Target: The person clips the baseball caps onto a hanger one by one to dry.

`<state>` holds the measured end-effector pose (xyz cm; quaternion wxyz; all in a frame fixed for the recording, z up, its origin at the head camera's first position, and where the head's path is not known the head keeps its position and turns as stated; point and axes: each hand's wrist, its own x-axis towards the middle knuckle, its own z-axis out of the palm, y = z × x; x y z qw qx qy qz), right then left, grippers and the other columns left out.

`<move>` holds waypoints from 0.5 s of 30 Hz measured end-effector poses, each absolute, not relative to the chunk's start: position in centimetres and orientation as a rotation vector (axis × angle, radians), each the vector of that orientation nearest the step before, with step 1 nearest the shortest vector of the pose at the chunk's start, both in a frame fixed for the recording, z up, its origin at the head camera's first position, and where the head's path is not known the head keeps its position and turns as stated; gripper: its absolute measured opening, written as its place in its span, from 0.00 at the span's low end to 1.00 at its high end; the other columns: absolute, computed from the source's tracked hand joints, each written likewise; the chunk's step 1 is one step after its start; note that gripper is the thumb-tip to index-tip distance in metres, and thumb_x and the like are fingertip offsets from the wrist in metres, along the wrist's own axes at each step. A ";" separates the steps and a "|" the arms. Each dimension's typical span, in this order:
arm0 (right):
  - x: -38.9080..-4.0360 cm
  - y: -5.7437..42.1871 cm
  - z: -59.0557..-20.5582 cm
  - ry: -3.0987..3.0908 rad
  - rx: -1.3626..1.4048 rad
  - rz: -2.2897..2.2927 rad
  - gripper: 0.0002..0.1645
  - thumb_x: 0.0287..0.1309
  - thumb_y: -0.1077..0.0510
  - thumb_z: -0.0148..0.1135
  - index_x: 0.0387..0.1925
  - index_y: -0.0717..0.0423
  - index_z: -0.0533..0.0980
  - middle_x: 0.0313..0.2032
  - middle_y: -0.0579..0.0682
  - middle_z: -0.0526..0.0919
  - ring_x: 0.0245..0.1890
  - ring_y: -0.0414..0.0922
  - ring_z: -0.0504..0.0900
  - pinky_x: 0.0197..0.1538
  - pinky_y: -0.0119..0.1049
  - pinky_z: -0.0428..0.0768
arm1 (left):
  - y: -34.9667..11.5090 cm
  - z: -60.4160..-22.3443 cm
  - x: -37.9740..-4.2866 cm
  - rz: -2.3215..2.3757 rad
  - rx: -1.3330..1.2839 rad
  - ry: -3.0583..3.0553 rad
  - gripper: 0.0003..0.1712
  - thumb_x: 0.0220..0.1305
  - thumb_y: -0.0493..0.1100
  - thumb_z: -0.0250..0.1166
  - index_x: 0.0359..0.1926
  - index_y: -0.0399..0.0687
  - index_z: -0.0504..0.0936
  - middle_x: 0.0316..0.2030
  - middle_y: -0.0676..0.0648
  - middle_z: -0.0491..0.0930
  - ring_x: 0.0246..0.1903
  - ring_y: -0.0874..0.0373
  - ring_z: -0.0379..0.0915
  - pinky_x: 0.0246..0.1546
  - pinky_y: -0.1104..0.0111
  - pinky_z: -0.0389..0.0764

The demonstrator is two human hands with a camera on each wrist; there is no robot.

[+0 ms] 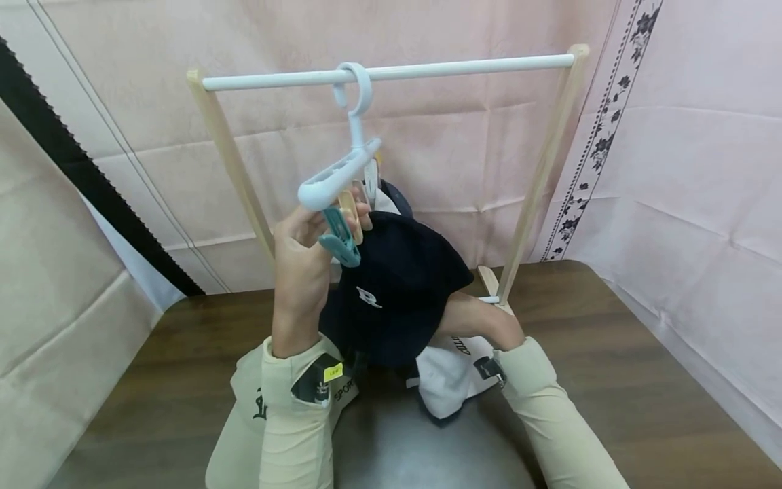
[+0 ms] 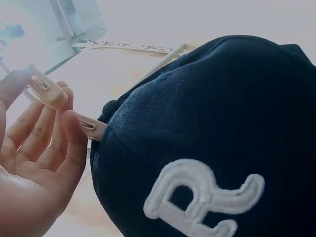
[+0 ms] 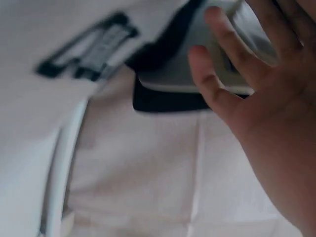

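My left hand (image 1: 299, 272) is raised under a pale blue hanger (image 1: 336, 180). Its thumb and fingers pinch a beige clip (image 2: 49, 94); a teal clip (image 1: 339, 241) hangs in front. A second beige clip (image 2: 93, 127) shows right at the edge of a navy cap (image 1: 406, 272) with a white embroidered R. Most of my right hand (image 1: 464, 316) is hidden behind that cap in the head view. In the right wrist view my right hand (image 3: 271, 108) has its visible fingers extended and spread, close to the dark-edged brim of a cap (image 3: 168, 101).
The hanger hooks over the white rail (image 1: 464, 68) of a wooden rack with posts (image 1: 544, 176) on both sides. A light cap (image 1: 235, 421) lies under my left forearm. A white cap (image 1: 449, 380) is by my right wrist on the brown table (image 1: 611, 353).
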<state>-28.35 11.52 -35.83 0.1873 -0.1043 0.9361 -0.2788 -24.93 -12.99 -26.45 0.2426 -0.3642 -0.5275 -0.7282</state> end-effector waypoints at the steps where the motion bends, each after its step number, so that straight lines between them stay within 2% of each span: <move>1: -28.5 12.0 -35.8 2.656 -0.422 -0.829 0.53 0.52 0.36 0.74 0.70 0.63 0.70 0.64 0.57 0.76 0.56 0.54 0.76 0.60 0.52 0.75 | -13.0 -26.5 -24.9 -1.989 -0.992 -1.439 0.25 0.69 0.41 0.73 0.63 0.34 0.82 0.48 0.41 0.88 0.45 0.50 0.87 0.54 0.60 0.84; 4: -28.7 13.7 -35.6 2.668 -0.666 -0.923 0.40 0.56 0.51 0.73 0.67 0.63 0.72 0.60 0.55 0.79 0.56 0.53 0.77 0.62 0.51 0.76 | -12.9 -26.6 -24.8 -1.994 -0.979 -1.424 0.21 0.69 0.33 0.67 0.62 0.34 0.83 0.49 0.41 0.88 0.46 0.50 0.87 0.54 0.60 0.84; 5: -28.8 14.3 -35.6 2.652 -0.853 -0.948 0.37 0.56 0.59 0.71 0.67 0.62 0.73 0.62 0.54 0.80 0.59 0.53 0.79 0.63 0.49 0.77 | -12.9 -26.6 -24.8 -2.001 -0.982 -1.420 0.21 0.69 0.31 0.66 0.62 0.34 0.82 0.49 0.41 0.88 0.46 0.50 0.87 0.54 0.60 0.85; 8: -28.7 15.8 -34.8 2.662 -1.029 -0.894 0.24 0.61 0.60 0.69 0.60 0.55 0.82 0.57 0.48 0.86 0.60 0.53 0.81 0.64 0.51 0.77 | -12.9 -26.6 -24.7 -2.034 -0.991 -1.398 0.22 0.70 0.29 0.64 0.63 0.33 0.82 0.51 0.38 0.87 0.47 0.49 0.86 0.53 0.60 0.86; 11: -28.5 17.1 -33.9 2.612 -1.182 -0.892 0.18 0.65 0.62 0.69 0.56 0.52 0.85 0.54 0.44 0.87 0.60 0.51 0.83 0.65 0.51 0.78 | -12.9 -26.6 -24.7 -2.047 -1.004 -1.395 0.23 0.71 0.31 0.65 0.65 0.33 0.80 0.52 0.35 0.85 0.47 0.49 0.85 0.53 0.60 0.86; 15: -27.8 18.5 -32.8 2.566 -1.154 -0.967 0.19 0.65 0.65 0.70 0.56 0.52 0.85 0.52 0.44 0.86 0.57 0.48 0.82 0.63 0.47 0.81 | -12.8 -26.5 -24.7 -2.027 -1.016 -1.413 0.23 0.71 0.34 0.66 0.65 0.33 0.80 0.53 0.32 0.84 0.45 0.50 0.86 0.54 0.61 0.85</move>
